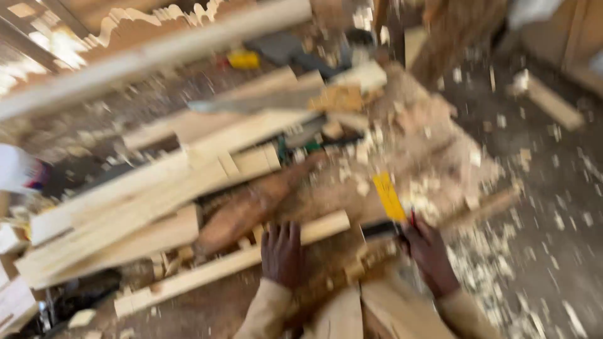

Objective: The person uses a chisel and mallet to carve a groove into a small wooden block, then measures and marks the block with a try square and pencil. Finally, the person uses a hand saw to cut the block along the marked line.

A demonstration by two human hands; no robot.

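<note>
Beige sleeves frame the bottom edge, and from them the left hand (282, 253) lies flat, fingers spread and released, pressing on a long pale wooden strip (229, 263) that runs slantwise across the shavings-covered tabletop (440, 163). Beside it, the right hand (429, 254) is clenched around a slim yellow tool (389, 196) that juts up just above its knuckles. Beyond, a rounded reddish-brown wooden piece (251, 210) lies near stacked pale planks (144, 194); motion blur hides finer detail.
</note>
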